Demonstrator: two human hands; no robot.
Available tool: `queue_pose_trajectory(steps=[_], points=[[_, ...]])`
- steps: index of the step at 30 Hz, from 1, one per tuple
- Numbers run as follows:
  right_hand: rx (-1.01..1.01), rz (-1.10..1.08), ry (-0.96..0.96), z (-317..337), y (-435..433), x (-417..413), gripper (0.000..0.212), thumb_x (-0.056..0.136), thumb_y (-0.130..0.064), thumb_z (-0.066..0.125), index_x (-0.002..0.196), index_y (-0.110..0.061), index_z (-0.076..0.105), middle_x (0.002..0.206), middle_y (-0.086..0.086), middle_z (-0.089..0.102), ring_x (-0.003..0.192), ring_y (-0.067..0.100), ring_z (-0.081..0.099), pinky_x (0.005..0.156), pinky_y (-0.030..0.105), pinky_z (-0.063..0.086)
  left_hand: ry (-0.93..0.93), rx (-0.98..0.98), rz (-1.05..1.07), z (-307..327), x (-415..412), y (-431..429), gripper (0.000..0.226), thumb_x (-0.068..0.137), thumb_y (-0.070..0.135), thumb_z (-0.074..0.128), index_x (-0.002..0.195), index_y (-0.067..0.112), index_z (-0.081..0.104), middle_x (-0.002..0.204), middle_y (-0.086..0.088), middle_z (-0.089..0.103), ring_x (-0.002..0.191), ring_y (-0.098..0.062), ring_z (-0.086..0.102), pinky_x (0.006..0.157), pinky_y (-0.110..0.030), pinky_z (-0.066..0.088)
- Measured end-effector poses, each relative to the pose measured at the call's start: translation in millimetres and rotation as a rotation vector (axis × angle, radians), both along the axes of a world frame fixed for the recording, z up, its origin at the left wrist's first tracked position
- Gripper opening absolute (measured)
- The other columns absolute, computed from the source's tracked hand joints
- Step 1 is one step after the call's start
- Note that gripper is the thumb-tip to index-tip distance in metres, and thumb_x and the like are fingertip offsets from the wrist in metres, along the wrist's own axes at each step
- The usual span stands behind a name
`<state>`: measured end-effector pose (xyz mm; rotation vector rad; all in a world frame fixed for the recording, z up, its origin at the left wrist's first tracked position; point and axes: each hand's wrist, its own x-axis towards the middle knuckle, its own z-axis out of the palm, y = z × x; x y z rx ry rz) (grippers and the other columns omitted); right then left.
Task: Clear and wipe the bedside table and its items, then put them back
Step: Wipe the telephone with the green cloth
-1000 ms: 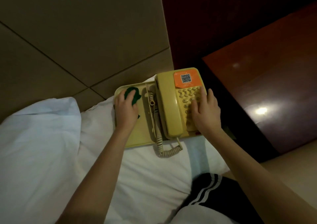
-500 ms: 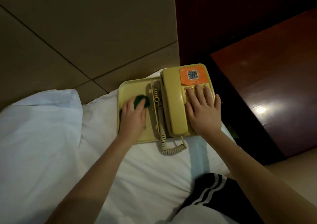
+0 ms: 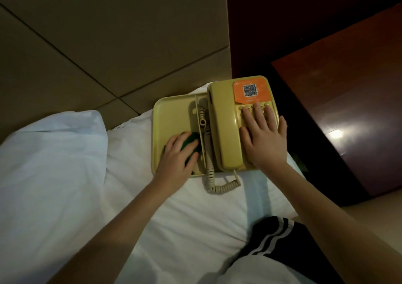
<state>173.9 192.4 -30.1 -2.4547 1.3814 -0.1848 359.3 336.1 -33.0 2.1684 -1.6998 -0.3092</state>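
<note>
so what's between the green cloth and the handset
In the head view, the tray's divider ridge and the coiled phone cord lie between them.

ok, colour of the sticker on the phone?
Orange sticker, with a black-and-white QR code on it; shows best in the head view.

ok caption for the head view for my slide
Left hand holds a green cloth on the yellow tray; right hand rests flat on the telephone, on white bedding.

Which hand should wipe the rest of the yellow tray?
Left, probably: the left hand grips the small green cloth on the flat yellow plastic tray, while the right hand rests flat on the yellow corded telephone.
</note>
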Motion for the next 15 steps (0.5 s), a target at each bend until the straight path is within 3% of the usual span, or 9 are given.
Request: queue_pose_trajectory(steps=[4,10,15], points=[[-0.003,0.001,-0.023,-0.5,0.0,-0.9,0.065,0.088,-0.053,0.002,0.149,-0.034,0.014,0.158,-0.002,0.009,0.146,0.021,0.0,0.113,0.043,-0.006,-0.035,-0.011,-0.094,1.5,10.6,6.2,0.04,0.095,0.027,0.042,0.128,0.01,0.057,0.134,-0.012,0.048,0.122,-0.03,0.038,0.103,-0.042,0.033],[0.0,-0.003,-0.016,0.9,-0.5,-0.8,0.068,0.086,-0.055,-0.002,0.149,-0.034,0.012,0.158,-0.003,0.007,0.146,0.019,-0.002,0.113,0.042,-0.007,-0.074,0.024,0.3,-2.2,57.5,-81.8,0.035,0.099,0.022,0.044,0.131,0.012,0.054,0.141,-0.012,0.04,0.129,-0.034,0.031,0.107,-0.041,0.026],[-0.007,-0.001,-0.005,1.5,0.1,0.0,0.067,0.087,-0.054,-0.001,0.149,-0.033,0.011,0.158,-0.002,0.007,0.146,0.02,-0.002,0.114,0.045,-0.006,-0.061,-0.004,0.255,-8.1,49.4,-83.7,0.032,0.097,0.018,0.049,0.126,0.011,0.058,0.138,-0.014,0.044,0.126,-0.035,0.035,0.105,-0.041,0.028]])
